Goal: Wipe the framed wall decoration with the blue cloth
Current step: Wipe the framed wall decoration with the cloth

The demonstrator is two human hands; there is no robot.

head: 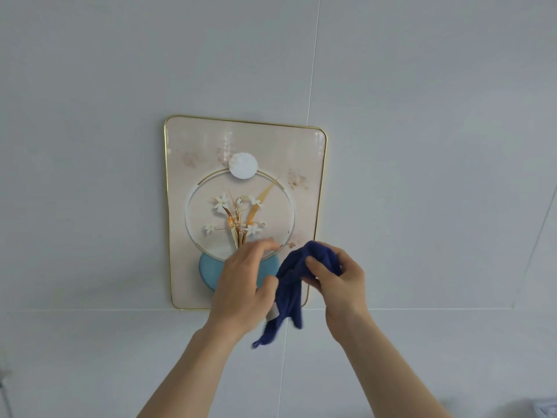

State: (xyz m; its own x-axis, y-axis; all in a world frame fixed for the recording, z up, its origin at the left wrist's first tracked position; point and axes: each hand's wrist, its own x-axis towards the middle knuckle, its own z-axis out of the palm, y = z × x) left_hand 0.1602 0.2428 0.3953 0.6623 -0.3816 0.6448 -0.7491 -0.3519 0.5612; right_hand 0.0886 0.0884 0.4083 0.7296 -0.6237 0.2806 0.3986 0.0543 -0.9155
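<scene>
Head view: right hand (337, 279) pinches bunched cloth (291, 292), left hand (241, 282) loosely half-open beside it; recommend flattening cloth before pressing on frame (245, 146).

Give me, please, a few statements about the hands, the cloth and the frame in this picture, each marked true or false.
1. The right hand grips the blue cloth. True.
2. The cloth is spread flat over the top of the frame. False: it hangs bunched in front of the frame's lower right corner.
3. The left hand is in front of the lower part of the frame. True.
4. The frame lies on a table. False: it hangs on a pale wall.
5. The frame has a gold rim. True.
</scene>
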